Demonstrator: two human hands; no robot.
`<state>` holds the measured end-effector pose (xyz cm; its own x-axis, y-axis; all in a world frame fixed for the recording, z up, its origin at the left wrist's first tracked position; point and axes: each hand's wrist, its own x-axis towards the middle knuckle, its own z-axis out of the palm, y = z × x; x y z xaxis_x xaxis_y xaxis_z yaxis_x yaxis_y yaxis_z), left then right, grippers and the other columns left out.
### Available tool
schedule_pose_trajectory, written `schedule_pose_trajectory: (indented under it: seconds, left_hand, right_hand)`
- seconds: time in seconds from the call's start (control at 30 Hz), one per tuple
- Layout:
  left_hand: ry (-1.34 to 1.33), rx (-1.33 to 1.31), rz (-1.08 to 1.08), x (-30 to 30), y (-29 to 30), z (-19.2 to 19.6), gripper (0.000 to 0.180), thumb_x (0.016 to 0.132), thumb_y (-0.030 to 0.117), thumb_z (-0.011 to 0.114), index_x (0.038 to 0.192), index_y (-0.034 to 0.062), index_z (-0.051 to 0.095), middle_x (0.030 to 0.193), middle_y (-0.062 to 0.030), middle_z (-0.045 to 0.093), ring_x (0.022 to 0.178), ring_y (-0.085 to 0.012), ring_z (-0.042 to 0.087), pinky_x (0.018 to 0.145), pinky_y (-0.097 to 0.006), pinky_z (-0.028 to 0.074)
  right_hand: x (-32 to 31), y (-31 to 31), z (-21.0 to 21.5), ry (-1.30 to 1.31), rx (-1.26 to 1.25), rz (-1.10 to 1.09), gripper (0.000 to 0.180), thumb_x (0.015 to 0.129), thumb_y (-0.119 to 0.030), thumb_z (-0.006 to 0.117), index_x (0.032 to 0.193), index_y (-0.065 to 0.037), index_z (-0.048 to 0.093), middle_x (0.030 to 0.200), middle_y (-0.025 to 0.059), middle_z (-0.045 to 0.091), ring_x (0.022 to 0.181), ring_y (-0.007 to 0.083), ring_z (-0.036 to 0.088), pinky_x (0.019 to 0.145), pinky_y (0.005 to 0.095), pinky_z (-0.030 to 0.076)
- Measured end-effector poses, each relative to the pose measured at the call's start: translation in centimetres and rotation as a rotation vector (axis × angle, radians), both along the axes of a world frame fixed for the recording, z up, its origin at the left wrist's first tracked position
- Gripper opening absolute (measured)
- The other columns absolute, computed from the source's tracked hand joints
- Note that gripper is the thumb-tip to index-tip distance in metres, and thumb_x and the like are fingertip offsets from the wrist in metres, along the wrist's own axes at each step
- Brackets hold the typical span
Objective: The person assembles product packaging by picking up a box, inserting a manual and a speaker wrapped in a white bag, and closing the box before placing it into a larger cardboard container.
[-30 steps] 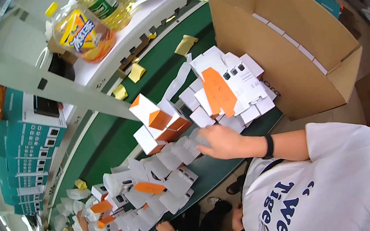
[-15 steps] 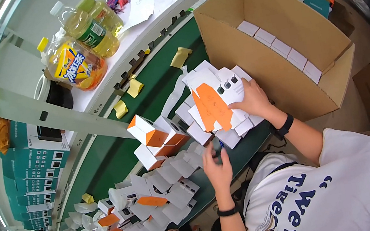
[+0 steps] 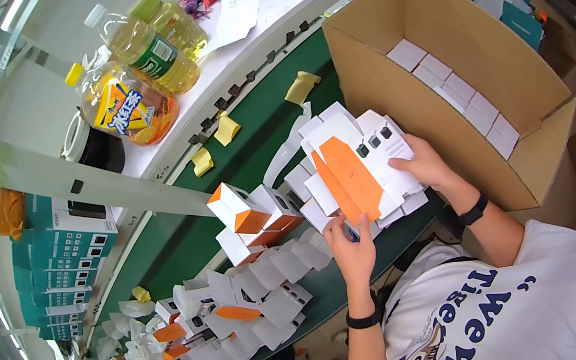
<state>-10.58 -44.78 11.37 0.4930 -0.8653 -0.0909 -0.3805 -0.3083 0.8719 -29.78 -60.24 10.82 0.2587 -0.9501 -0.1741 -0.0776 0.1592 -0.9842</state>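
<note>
Viewed from the flat white-and-orange carton (image 3: 354,168) near centre, the tall cardboard box (image 3: 436,146) stood at two o'clock, its wall just beside the right hand (image 3: 427,161). The desk (image 3: 171,239) ended close by at five o'clock; bare green surface ran toward ten o'clock, past yellow scraps (image 3: 225,127). White-and-orange boxes (image 3: 245,218) crowded nine o'clock. The right hand gripped the carton's edge, thumb on top, fingers hidden beneath. The left hand (image 3: 352,246) curled narrowly at the orange panel's lower end; whether it pinched anything was unclear. The carton covered much of the white boxes (image 3: 405,209) underneath. Its orange panel's long axis pointed from eleven to five o'clock.
</note>
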Motion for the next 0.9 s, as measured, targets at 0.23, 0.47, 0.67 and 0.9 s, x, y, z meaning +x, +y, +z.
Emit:
schedule_pose_trajectory:
  seconds: [0.23, 0.47, 0.67, 0.9]
  left_hand:
    - [0.822, -0.443, 0.156, 3.4, 7.0, 1.6, 0.06, 0.097, 0.011, 0.065, 0.149, -0.0007, 0.038, 0.144, -0.015, 0.052, 0.134, -0.0238, 0.052, 0.11, -0.04, 0.044]
    - [0.995, -0.713, 0.772, 5.5, 15.3, 3.5, 0.049, 0.102, 0.011, 0.057, 0.148, 0.0027, 0.043, 0.146, -0.0136, 0.052, 0.134, -0.0267, 0.053, 0.109, -0.044, 0.048]
    - [1.182, -0.912, 0.93, 4.2, 17.4, 4.1, 0.049, 0.108, 0.031, 0.047, 0.15, 0.0059, 0.043, 0.15, -0.0125, 0.051, 0.137, -0.0289, 0.05, 0.116, -0.049, 0.038]
    - [1.246, -0.793, 0.391, 5.0, 16.0, 4.4, 0.101, 0.091, 0.071, 0.05, 0.159, 0.001, 0.026, 0.164, -0.016, 0.032, 0.149, -0.0352, 0.035, 0.122, -0.057, 0.025]
  right_hand:
    - [2.2, 2.6, 6.1, -0.153, 0.043, 0.542, 0.048, 0.086, -0.005, 0.076, 0.13, 0.005, 0.059, 0.118, 0.0115, 0.07, 0.106, 0.0171, 0.066, 0.094, 0.0333, 0.052]
    - [9.9, 8.9, 7.7, -0.045, -0.029, 0.857, 0.054, 0.084, -0.016, 0.084, 0.127, 0.001, 0.057, 0.108, 0.0132, 0.071, 0.102, 0.0175, 0.068, 0.092, 0.0312, 0.053]
    - [12.7, 15.8, 5.8, -0.267, 0.519, 0.968, 0.072, 0.088, -0.014, 0.081, 0.146, 0.001, 0.041, 0.133, 0.0164, 0.062, 0.118, 0.0195, 0.062, 0.102, 0.0319, 0.049]
    - [8.2, 6.9, 7.1, -0.255, 0.276, 0.761, 0.074, 0.08, 0.0, 0.081, 0.145, 0.002, 0.046, 0.135, 0.0097, 0.061, 0.12, 0.0171, 0.058, 0.1, 0.0317, 0.049]
